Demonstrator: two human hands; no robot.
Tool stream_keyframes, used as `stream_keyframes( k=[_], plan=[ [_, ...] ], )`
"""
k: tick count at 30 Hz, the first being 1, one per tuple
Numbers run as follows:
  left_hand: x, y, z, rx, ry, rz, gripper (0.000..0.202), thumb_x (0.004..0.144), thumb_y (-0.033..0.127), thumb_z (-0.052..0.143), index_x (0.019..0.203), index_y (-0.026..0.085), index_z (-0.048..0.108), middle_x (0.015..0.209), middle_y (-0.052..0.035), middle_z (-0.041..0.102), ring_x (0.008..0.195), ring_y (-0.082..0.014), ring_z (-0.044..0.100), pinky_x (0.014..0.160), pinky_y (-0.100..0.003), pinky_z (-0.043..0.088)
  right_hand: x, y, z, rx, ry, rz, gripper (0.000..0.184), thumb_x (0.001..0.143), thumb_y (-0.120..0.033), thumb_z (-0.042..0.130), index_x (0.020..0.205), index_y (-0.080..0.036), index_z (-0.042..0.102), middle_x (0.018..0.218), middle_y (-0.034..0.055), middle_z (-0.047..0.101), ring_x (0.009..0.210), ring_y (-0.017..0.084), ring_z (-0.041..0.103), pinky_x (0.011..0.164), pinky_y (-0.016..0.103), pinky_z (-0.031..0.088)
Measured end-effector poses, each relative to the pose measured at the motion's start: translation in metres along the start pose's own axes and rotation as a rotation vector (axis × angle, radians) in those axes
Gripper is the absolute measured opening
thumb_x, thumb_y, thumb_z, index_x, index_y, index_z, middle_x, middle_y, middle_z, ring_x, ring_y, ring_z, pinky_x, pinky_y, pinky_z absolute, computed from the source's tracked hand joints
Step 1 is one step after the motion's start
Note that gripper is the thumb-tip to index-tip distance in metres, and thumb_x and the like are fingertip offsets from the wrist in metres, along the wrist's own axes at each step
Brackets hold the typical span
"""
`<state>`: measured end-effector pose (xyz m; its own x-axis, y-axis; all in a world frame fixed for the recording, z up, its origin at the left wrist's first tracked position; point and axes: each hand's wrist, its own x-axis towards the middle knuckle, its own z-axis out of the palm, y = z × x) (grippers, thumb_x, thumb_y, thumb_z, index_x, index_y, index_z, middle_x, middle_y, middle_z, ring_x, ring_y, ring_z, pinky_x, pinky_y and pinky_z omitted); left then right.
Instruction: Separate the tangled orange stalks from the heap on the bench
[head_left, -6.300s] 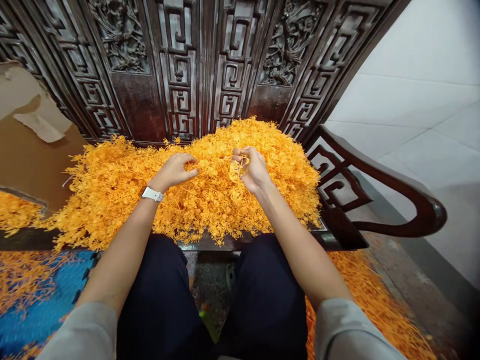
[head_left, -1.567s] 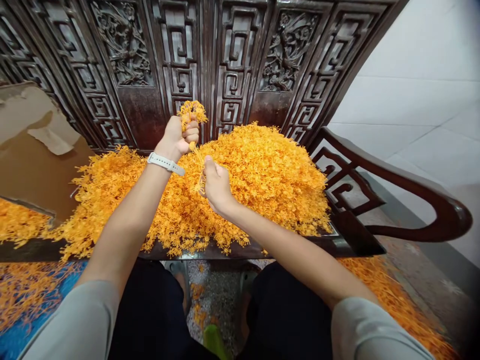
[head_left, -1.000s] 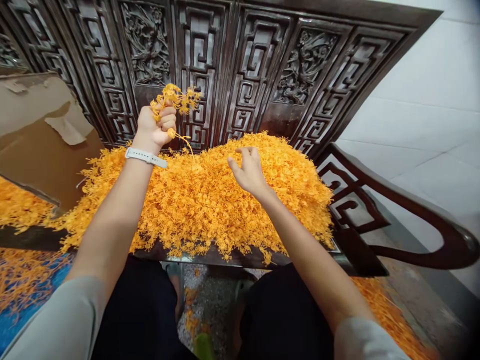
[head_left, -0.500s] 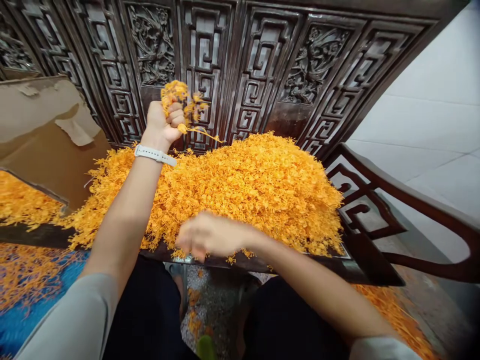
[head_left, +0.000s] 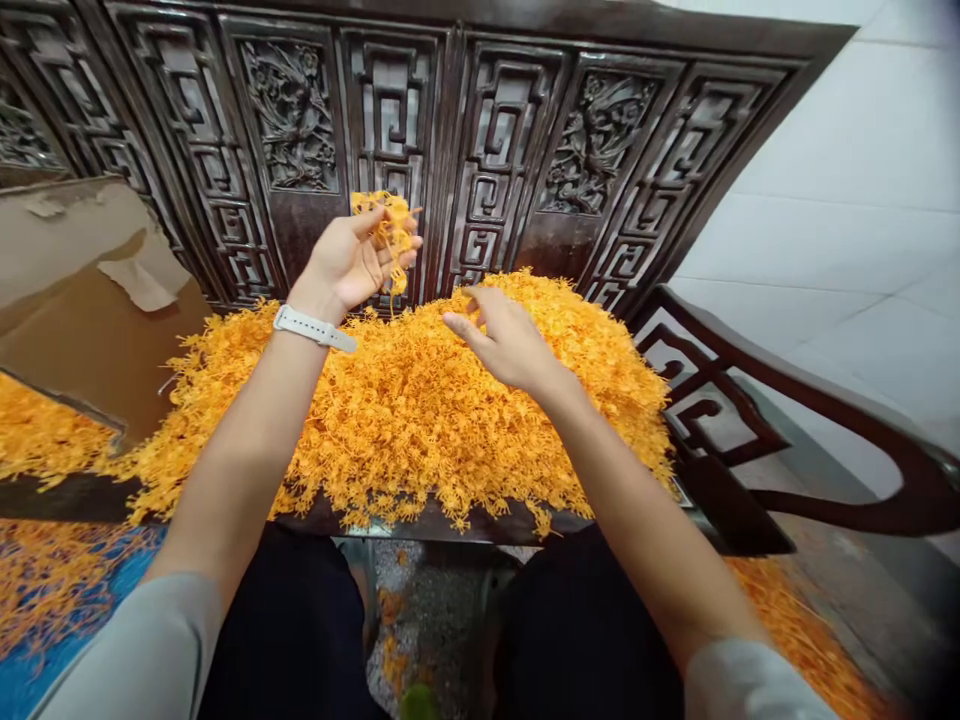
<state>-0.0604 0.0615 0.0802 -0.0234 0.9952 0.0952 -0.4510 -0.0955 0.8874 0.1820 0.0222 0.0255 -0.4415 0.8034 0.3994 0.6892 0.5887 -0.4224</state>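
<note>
A large heap of small orange plastic pieces, shaped like little flowers or spiders, (head_left: 420, 420) covers the seat of a dark wooden bench (head_left: 442, 522). Above its back edge, my left hand (head_left: 360, 258), with a pale watch strap on the wrist, is loosely curled around a small bunch of orange pieces (head_left: 396, 235). Some of them dangle from the fingers. Over the heap's right part is my right hand (head_left: 504, 335), its thumb and fingers apart and nothing visible in it. Whether its fingertips touch the heap I cannot tell.
The carved bench back (head_left: 450, 130) rises behind the heap. A torn cardboard box piece (head_left: 90, 300) stands at left, and a wooden armrest (head_left: 810, 400) at right. Orange strands lie on blue material (head_left: 82, 610) at lower left. More orange pieces (head_left: 802, 630) lie at lower right.
My left hand has loosened from a fist around the orange bunch and shifted slightly right and down. The right hand has moved from the heap's front edge up and right over it.
</note>
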Motion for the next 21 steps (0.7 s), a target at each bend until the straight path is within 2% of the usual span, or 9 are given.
stream_keyframes(
  k=[3,6,8,10,12,14,16,18,21],
  plan=[
    [-0.005,-0.019,0.028,0.081,-0.065,-0.036,0.025,0.104,0.031,0.058,0.122,0.016,0.067,0.100,-0.0105,0.080,0.102,-0.0231,0.080,0.089,-0.033,0.066,0.002,-0.007,0.012,0.150,0.034,-0.033,0.065,0.107,-0.076,0.036,0.105,-0.019,0.068,0.089,0.0078,0.072,0.081,0.022,0.063,0.075,0.035,0.044],
    [-0.007,-0.035,0.045,0.085,-0.092,-0.058,0.017,0.102,0.028,0.063,0.114,0.017,0.067,0.094,-0.0092,0.078,0.097,-0.0238,0.080,0.085,-0.035,0.066,0.003,-0.009,0.022,0.118,0.121,-0.059,0.060,0.109,-0.071,0.034,0.089,-0.020,0.059,0.076,0.0032,0.061,0.067,0.016,0.048,0.066,0.033,0.030],
    [-0.002,-0.041,0.047,0.041,-0.044,-0.036,0.006,0.102,0.025,0.063,0.105,0.019,0.064,0.082,-0.0044,0.074,0.081,-0.0186,0.078,0.075,-0.029,0.065,-0.002,-0.014,0.023,0.028,0.105,-0.098,0.057,0.113,-0.063,0.028,0.089,-0.020,0.057,0.073,0.0026,0.057,0.063,0.015,0.040,0.065,0.033,0.025],
    [0.006,-0.043,0.040,-0.023,0.028,-0.055,0.005,0.103,0.020,0.060,0.099,0.021,0.061,0.068,0.0011,0.065,0.059,-0.0110,0.068,0.060,-0.021,0.059,-0.014,-0.028,0.020,-0.071,0.020,-0.160,0.052,0.116,-0.052,0.026,0.092,-0.019,0.058,0.072,0.0023,0.054,0.060,0.015,0.032,0.064,0.034,0.021],
    [0.017,-0.041,0.027,-0.082,0.109,-0.078,0.010,0.105,0.018,0.055,0.097,0.022,0.058,0.058,0.0052,0.056,0.044,-0.0060,0.052,0.044,-0.015,0.046,-0.033,-0.053,0.013,-0.113,-0.122,-0.313,0.044,0.116,-0.042,0.028,0.094,-0.019,0.060,0.071,0.0015,0.054,0.058,0.014,0.029,0.063,0.035,0.019],
    [0.027,-0.038,0.010,-0.124,0.190,-0.071,0.012,0.108,0.020,0.051,0.098,0.023,0.057,0.053,0.0071,0.050,0.038,-0.0045,0.040,0.036,-0.014,0.033,-0.053,-0.080,0.006,-0.077,-0.266,-0.510,0.040,0.115,-0.037,0.032,0.093,-0.019,0.060,0.072,0.0010,0.057,0.059,0.014,0.032,0.061,0.035,0.019],
    [0.033,-0.032,-0.006,-0.135,0.247,-0.047,0.011,0.108,0.022,0.052,0.099,0.025,0.058,0.053,0.0068,0.051,0.038,-0.0049,0.040,0.036,-0.014,0.033,-0.065,-0.099,-0.001,-0.002,-0.359,-0.638,0.039,0.115,-0.039,0.037,0.091,-0.020,0.060,0.075,0.0013,0.061,0.061,0.014,0.038,0.061,0.035,0.020],
    [0.034,-0.026,-0.020,-0.099,0.250,-0.042,0.006,0.104,0.025,0.060,0.099,0.026,0.061,0.057,0.0040,0.058,0.044,-0.0073,0.051,0.042,-0.016,0.044,-0.064,-0.098,-0.009,0.085,-0.364,-0.617,0.040,0.114,-0.043,0.041,0.087,-0.020,0.059,0.076,0.0018,0.063,0.064,0.013,0.044,0.062,0.033,0.024],
    [0.029,-0.015,-0.030,0.010,0.187,0.003,0.011,0.095,0.031,0.073,0.103,0.028,0.066,0.074,-0.0019,0.073,0.065,-0.0147,0.070,0.058,-0.023,0.060,-0.041,-0.060,-0.019,0.102,-0.237,-0.347,0.035,0.111,-0.043,0.047,0.088,-0.018,0.060,0.077,0.0034,0.064,0.064,0.014,0.050,0.064,0.032,0.033]
  ],
)
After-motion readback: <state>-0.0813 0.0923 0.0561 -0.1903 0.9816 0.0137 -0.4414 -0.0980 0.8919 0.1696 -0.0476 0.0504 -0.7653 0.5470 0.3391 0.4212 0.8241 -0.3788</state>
